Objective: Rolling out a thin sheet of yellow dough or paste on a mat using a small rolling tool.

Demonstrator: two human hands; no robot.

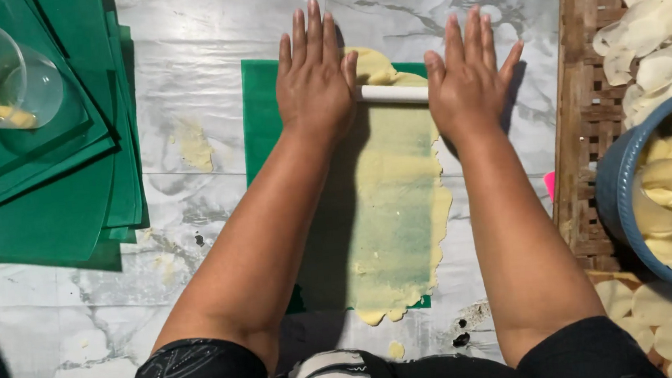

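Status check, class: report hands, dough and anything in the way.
Both hands, left and right, flat on white roller. Yellow dough thin on green sheet. Nothing in the way.

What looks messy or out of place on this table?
A smear of yellow dough sits on the bare marble table, left of the green sheet. The rolled dough overhangs that sheet's near and right edges. Dark crumbs lie nearby.
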